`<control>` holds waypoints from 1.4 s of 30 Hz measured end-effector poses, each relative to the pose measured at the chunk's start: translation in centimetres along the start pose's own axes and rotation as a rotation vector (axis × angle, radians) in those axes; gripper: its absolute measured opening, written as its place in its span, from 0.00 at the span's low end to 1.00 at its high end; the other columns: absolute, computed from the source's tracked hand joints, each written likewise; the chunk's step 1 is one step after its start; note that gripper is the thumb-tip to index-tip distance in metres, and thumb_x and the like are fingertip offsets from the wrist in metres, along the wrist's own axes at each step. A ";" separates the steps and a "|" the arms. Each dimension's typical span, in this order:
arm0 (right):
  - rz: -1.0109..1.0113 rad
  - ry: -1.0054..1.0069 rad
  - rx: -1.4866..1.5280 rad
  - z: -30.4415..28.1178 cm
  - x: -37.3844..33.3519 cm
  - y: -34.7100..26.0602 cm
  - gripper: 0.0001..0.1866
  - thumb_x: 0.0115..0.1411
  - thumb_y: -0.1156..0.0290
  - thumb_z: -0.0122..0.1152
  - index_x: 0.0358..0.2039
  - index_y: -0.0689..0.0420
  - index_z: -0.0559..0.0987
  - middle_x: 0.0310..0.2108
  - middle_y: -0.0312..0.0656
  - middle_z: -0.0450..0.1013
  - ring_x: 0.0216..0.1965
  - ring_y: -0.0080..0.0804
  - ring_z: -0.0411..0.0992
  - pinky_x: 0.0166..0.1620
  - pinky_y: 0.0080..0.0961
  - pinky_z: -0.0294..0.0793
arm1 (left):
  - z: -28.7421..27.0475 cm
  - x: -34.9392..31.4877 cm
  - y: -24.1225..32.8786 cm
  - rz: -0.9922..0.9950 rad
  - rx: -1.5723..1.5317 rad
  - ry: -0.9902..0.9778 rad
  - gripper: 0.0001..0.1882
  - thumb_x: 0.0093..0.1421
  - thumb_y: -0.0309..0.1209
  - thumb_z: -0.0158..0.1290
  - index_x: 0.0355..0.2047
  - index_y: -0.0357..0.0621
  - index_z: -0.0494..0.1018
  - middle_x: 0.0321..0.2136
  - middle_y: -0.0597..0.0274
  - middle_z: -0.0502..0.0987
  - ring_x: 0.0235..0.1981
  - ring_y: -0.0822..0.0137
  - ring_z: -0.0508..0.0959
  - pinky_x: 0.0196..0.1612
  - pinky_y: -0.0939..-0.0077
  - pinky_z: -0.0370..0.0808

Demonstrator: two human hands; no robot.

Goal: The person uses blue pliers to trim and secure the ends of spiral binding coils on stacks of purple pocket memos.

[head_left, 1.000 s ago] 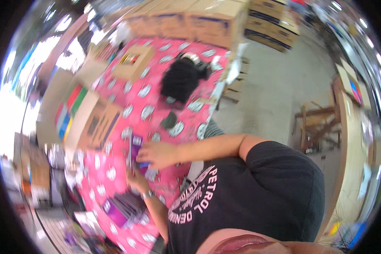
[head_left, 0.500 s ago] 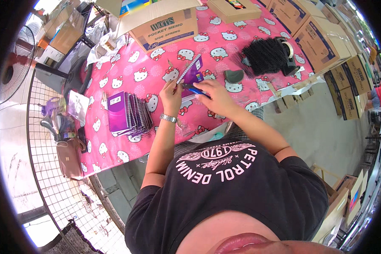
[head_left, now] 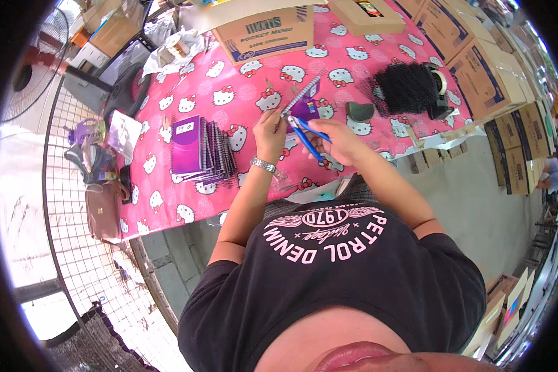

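My left hand [head_left: 271, 132], a metal watch on its wrist, pinches the near end of a purple spiral notebook [head_left: 309, 110]. The notebook is tilted, its pale wire spiral [head_left: 302, 96] running up and to the right. In my right hand [head_left: 342, 142] is a pair of blue-handled pliers [head_left: 312, 137], handles spread. Their metal jaws are at the spiral's near end, close to my left fingertips; whether they grip the wire is too small to tell. Left of my hands, a stack of purple spiral notebooks [head_left: 189, 149] lies fanned on the pink table cover [head_left: 214, 99].
A dark green pad [head_left: 359, 111] lies right of the notebook, near a heap of black wire spirals [head_left: 406, 88] and a tape dispenser [head_left: 440, 93]. An open carton [head_left: 266, 44] and flat box [head_left: 366, 18] stand at the back. More cartons [head_left: 487, 71] line the right edge.
The pliers' handles have spread apart and my right hand's grip has loosened. The whole scene has shifted slightly right and up in view. My left hand still holds the notebook.
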State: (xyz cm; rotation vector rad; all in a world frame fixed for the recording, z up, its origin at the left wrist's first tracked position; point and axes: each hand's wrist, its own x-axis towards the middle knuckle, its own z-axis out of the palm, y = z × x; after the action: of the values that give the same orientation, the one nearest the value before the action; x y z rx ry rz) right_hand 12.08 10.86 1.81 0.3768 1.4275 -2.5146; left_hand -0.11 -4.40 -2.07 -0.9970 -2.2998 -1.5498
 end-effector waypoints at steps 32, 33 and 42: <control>-0.251 1.066 -1.771 -20.0 2.6 -0.9 0.14 0.53 0.54 0.59 0.27 0.52 0.80 0.34 0.43 0.75 0.39 0.43 0.73 0.40 0.40 0.75 | -1.2 1.4 3.2 0.369 0.538 -0.591 0.21 0.52 0.34 0.56 0.47 0.42 0.71 0.48 0.53 0.71 0.51 0.52 0.69 0.52 0.58 0.68; -0.254 1.140 -1.723 -21.4 3.2 -0.1 0.13 0.52 0.56 0.58 0.27 0.51 0.80 0.33 0.43 0.74 0.39 0.43 0.73 0.40 0.40 0.75 | 0.1 1.6 3.3 0.399 0.553 -0.609 0.21 0.52 0.34 0.56 0.46 0.42 0.71 0.47 0.54 0.71 0.50 0.53 0.70 0.51 0.59 0.69; -0.072 0.928 -1.852 -18.7 3.5 -2.8 0.11 0.53 0.71 0.52 0.29 0.56 0.83 0.35 0.47 0.79 0.39 0.41 0.77 0.40 0.37 0.75 | 1.4 1.0 1.9 0.487 0.715 -0.667 0.20 0.50 0.30 0.58 0.44 0.43 0.71 0.37 0.56 0.73 0.37 0.55 0.75 0.38 0.63 0.75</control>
State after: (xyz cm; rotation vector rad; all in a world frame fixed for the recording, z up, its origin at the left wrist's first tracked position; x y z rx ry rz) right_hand 9.93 28.15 -6.30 0.9602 3.1105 -0.0527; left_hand 0.59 -2.35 -0.76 -1.8046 -2.3868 -0.1618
